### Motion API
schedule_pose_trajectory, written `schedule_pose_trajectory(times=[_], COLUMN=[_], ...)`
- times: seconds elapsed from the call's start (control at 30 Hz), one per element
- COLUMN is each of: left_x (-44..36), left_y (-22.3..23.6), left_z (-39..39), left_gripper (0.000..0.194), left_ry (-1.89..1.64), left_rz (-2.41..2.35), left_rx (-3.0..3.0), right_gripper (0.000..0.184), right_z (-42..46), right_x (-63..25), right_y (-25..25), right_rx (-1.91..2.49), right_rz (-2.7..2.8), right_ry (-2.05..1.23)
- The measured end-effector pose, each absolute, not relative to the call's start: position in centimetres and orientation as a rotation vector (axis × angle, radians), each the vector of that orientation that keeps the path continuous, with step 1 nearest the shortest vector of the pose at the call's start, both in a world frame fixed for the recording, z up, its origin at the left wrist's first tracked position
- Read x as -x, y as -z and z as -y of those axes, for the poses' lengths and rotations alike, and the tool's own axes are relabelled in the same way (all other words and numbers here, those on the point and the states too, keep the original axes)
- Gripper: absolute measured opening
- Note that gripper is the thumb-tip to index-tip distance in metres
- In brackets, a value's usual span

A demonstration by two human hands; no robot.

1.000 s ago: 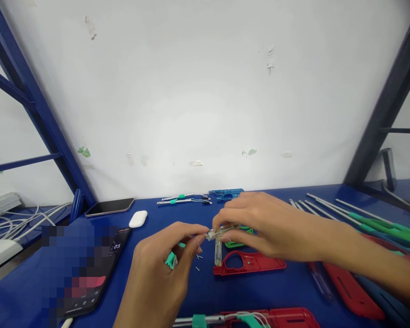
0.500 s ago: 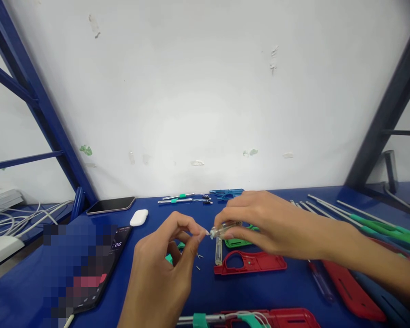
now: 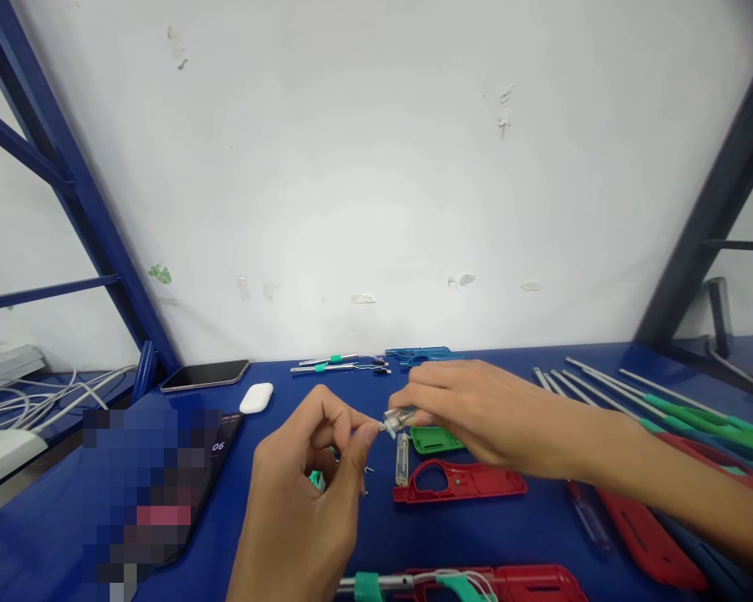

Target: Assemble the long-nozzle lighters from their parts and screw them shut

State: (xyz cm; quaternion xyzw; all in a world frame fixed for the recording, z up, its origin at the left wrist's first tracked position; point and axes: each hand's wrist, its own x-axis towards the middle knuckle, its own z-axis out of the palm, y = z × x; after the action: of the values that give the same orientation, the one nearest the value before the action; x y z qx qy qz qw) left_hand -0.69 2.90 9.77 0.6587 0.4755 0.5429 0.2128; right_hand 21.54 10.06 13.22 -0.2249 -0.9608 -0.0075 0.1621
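My left hand [image 3: 310, 481] is closed in a pinch, thumb against forefinger, on something tiny whose pale tip shows at the fingertips. Opposite it, my right hand [image 3: 477, 410] grips a small clear plastic tube [image 3: 398, 418] with metal-looking parts inside. The tube's left end meets or nearly meets the left fingertips. Below lies a similar clear tube [image 3: 402, 460], beside a green plastic handle shell [image 3: 435, 439] partly covered by my right hand. A red handle shell [image 3: 477, 481] with a loop opening rests in front of them. Small pins [image 3: 368, 470] lie by my left thumb.
At the front edge is another red shell [image 3: 533, 581] with a metal rod and green tape. Phones [image 3: 207, 375] and a white case [image 3: 257, 398] are on the left. Rods with green handles [image 3: 696, 418] and a screwdriver [image 3: 588, 514] lie right. Blue shells [image 3: 420, 355] sit behind.
My right fingers have shifted on the clear tube, which is turned a little and shows less of its length. My left hand has moved slightly right, still pinching.
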Motion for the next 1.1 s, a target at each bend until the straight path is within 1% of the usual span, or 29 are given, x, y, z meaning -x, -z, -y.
schedule_pose_trajectory(times=[0.17, 0.3, 0.63, 0.9, 0.97, 1.03, 1.1], left_x=[0.7, 0.2, -0.3, -0.5, -0.3, 0.0, 0.2], left_y=[-9.5, -9.2, -8.9, -8.5, -8.6, -8.9, -9.2], left_z=[-3.2, -3.0, -2.4, -2.9, -3.0, -2.9, -2.7], left_gripper=[0.040, 0.042, 0.043, 0.044, 0.042, 0.035, 0.018], left_ry=[-1.512, -1.569, -1.568, -1.582, -1.581, -1.556, -1.545], left_rz=[-1.295, -1.295, -1.354, -1.352, -1.361, -1.404, -1.458], left_rx=[-1.911, -2.016, -2.185, -2.180, -2.123, -2.060, -2.017], right_gripper=[0.027, 0.031, 0.044, 0.037, 0.034, 0.031, 0.029], right_z=[-10.5, -10.7, -10.8, -10.9, -10.9, -10.8, -10.5], right_x=[-21.8, -21.8, -21.9, -21.6, -21.5, -21.4, -21.3], right_y=[-12.7, -12.5, -12.1, -12.1, -12.3, -12.6, -13.0], right_rx=[0.581, 0.544, 0.495, 0.529, 0.538, 0.547, 0.556], right_rz=[2.740, 2.734, 2.753, 2.741, 2.729, 2.718, 2.711], right_ry=[-0.064, -0.155, -0.215, -0.241, -0.250, -0.264, -0.287])
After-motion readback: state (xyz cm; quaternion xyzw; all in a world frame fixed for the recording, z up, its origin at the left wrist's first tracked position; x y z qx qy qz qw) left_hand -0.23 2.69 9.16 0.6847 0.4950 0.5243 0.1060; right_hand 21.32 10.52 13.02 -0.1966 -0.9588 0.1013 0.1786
